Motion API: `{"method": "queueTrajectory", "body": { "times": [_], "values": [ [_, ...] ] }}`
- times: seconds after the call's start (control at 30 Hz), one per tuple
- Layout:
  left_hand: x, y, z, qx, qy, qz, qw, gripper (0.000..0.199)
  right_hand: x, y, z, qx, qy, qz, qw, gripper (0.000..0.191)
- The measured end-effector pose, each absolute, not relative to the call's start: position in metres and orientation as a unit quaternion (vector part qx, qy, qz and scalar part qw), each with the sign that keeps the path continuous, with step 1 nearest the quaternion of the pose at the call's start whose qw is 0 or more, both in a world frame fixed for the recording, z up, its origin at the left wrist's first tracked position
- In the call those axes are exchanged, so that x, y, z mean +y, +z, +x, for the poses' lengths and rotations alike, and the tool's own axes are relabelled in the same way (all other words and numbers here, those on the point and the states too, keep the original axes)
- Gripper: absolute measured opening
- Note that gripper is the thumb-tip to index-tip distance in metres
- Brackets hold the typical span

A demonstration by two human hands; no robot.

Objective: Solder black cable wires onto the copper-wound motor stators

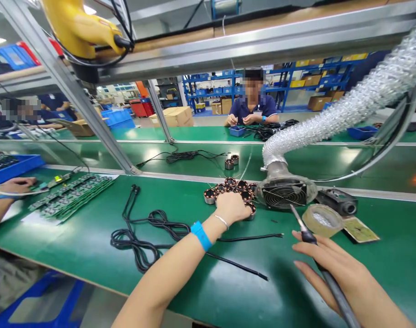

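Observation:
My left hand (230,207), with a blue wristband, reaches into a cluster of copper-wound motor stators (230,182). Its fingers are curled and partly hidden, with the fingertips at a stator (251,210) on the cluster's near right side. In my right hand (344,269) lies a soldering iron (308,237), held like a pen with its tip pointing up and away. Black cables (153,232) are coiled on the green bench, and their free ends (262,276) run beneath my left forearm.
A fume fan (285,195) on a silver duct (317,118) stands behind the iron. Right of it are a tape roll (323,220), a black device (337,201) and a soldering sponge tray (361,229). Circuit boards (78,196) and a neighbour's hand (15,186) are at left. Another person sits opposite.

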State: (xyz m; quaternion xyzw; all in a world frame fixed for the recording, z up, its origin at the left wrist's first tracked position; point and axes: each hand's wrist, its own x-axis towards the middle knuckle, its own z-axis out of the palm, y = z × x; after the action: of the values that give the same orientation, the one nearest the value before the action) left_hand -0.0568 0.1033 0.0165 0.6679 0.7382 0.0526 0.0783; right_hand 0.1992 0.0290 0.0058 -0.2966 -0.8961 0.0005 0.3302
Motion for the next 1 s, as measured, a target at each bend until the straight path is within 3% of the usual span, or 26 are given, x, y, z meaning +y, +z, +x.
{"method": "queueTrajectory", "body": {
  "times": [0.2, 0.43, 0.77, 0.9, 1.0],
  "values": [
    [0.114, 0.024, -0.056, 0.765, -0.001, 0.641, 0.063, 0.042, -0.002, -0.023, 0.230, -0.864, 0.045, -0.344, 0.365, 0.019],
    [0.059, 0.044, -0.037, 0.737, -0.018, 0.675, 0.008, 0.040, -0.014, -0.042, 0.230, -0.814, 0.088, -0.401, 0.412, 0.019],
    [0.022, 0.008, 0.035, 0.636, 0.001, 0.763, 0.116, 0.044, -0.020, -0.064, 0.220, -0.757, 0.105, -0.466, 0.446, 0.017],
    [0.007, 0.008, 0.021, 0.632, 0.077, 0.754, 0.159, 0.024, -0.019, -0.066, 0.212, -0.738, 0.078, -0.486, 0.462, 0.024],
    [-0.014, 0.003, 0.005, 0.639, 0.124, 0.736, 0.187, 0.013, -0.014, -0.068, 0.200, -0.733, 0.073, -0.503, 0.452, 0.045]
  ]
}}
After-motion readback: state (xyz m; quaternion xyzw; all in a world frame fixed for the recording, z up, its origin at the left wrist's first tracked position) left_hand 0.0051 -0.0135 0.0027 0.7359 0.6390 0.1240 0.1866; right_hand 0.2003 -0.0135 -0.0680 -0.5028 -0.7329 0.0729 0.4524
